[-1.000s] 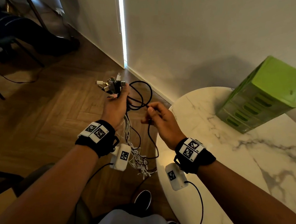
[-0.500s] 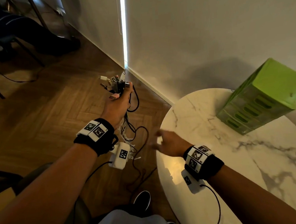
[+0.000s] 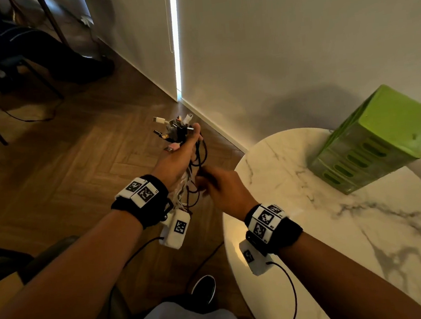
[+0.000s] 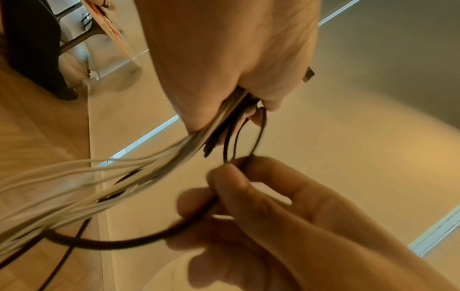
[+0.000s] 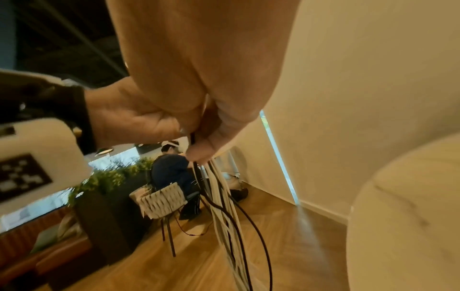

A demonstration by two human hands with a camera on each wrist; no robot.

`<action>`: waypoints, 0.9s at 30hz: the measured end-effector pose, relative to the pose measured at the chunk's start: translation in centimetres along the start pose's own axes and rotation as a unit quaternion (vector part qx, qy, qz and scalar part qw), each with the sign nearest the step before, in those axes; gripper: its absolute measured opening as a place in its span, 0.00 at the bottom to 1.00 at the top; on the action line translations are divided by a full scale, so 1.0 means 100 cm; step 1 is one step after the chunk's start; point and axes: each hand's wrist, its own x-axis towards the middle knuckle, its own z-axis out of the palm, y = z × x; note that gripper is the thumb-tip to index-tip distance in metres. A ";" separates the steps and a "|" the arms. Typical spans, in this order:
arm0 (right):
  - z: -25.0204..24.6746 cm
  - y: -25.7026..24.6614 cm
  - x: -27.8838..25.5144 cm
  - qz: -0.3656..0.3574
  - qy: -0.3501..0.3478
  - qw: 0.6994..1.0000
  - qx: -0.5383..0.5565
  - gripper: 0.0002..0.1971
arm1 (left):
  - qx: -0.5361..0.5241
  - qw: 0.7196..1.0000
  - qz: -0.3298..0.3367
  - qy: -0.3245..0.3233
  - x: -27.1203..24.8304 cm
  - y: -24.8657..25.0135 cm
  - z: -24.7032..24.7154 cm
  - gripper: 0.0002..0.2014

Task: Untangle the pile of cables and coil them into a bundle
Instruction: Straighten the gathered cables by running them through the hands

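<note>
My left hand point(image 3: 190, 148) is raised over the floor and grips a bundle of cables point(image 3: 189, 187) just below their plugs point(image 3: 173, 132), which fan out above the fist. White cables point(image 4: 99, 177) and black ones hang down from it. Small black loops point(image 4: 248, 137) sit at the left fingers. My right hand point(image 3: 205, 179) is right below the left hand, and its thumb and fingers point(image 4: 231, 183) pinch a black cable point(image 4: 149, 238) that curves away toward the floor. In the right wrist view the hanging cables point(image 5: 224, 206) trail below both hands.
A round marble table point(image 3: 367, 247) stands to my right with an upturned green basket point(image 3: 372, 141) at its far side. A wall point(image 3: 296, 48) runs behind. A chair point(image 5: 161, 200) and a seated person point(image 5: 171, 171) are across the wooden floor point(image 3: 64, 173).
Half a second ago my right hand was away from the cables, over the table edge. It has come back up to the left hand and taken the black cable in a pinch.
</note>
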 end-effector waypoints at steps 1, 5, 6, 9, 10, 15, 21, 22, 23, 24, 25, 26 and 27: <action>-0.002 0.002 -0.003 0.027 0.021 0.999 0.041 0.05 | -0.011 1.000 0.015 0.001 0.003 0.002 -0.004 0.24; -0.013 0.039 -0.012 0.206 -0.088 0.974 -0.023 0.05 | -0.037 0.999 0.030 0.018 0.014 0.011 -0.017 0.17; -0.014 0.046 -0.015 0.257 -0.183 0.943 -0.106 0.07 | -0.036 0.999 0.030 0.018 0.015 0.012 -0.018 0.17; -0.014 0.050 -0.021 0.352 -0.240 0.879 -0.212 0.36 | -0.037 0.998 0.044 0.001 0.013 0.014 -0.013 0.17; -0.015 0.045 -0.020 0.312 -0.167 0.913 -0.204 0.43 | -0.042 0.998 0.044 -0.010 0.013 0.014 -0.010 0.17; -0.004 0.004 0.001 0.042 -0.044 0.995 -0.077 0.21 | -0.028 0.999 0.017 -0.036 0.011 0.004 0.006 0.19; 0.004 0.004 -0.005 -0.018 0.023 0.988 -0.149 0.04 | 0.017 1.000 0.010 -0.016 0.006 0.009 0.018 0.19; 0.002 0.006 -0.006 0.007 0.047 0.991 -0.122 0.04 | 0.034 0.999 0.005 0.008 0.006 0.012 0.018 0.19; -0.002 0.008 -0.008 0.036 0.078 0.993 -0.083 0.06 | 0.053 0.998 -0.002 0.038 0.005 0.016 0.017 0.21; -0.006 0.010 -0.009 0.062 0.098 0.992 -0.043 0.07 | 0.068 0.996 -0.005 0.063 0.006 0.017 0.015 0.23; -0.010 0.011 -0.010 0.084 0.096 0.992 -0.016 0.08 | 0.070 0.995 -0.005 0.074 0.006 0.017 0.013 0.25; -0.012 0.013 -0.010 0.103 0.074 0.992 -0.008 0.08 | 0.061 0.996 0.000 0.071 0.007 0.016 0.012 0.25; -0.012 0.014 -0.011 0.120 0.046 0.992 -0.012 0.08 | 0.049 0.997 0.012 0.059 0.006 0.015 0.011 0.24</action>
